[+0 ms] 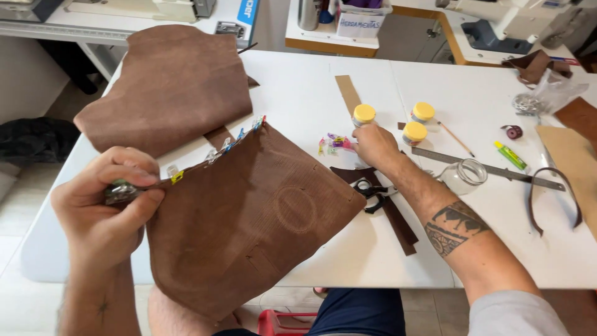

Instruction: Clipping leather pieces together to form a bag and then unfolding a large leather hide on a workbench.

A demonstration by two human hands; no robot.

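Left hand (106, 205), lower left of frame, is pinched shut on the corner of a folded brown leather piece (261, 218) that fills the centre and hangs off the table edge toward the person's lap; thumb and fingers are clamped on a small metal bit at that corner, can't tell exactly what. Right hand (373, 146) is out at mid-frame, fingers curled down beside a little heap of coloured clips (336, 143); can't tell if it's got one yet. A row of clips (239, 138) already runs along the top seam. Risk as I see it: w/ only one hand on the leather, the two layers could slide apart at the unclipped end, or the piece's weight could drag it off the table. Reaching arm passes right by the scissors (370, 188), a glass jar (463, 176) and three yellow-lidded pots (415, 132) — a careless pull-back could knock one over onto the leather.
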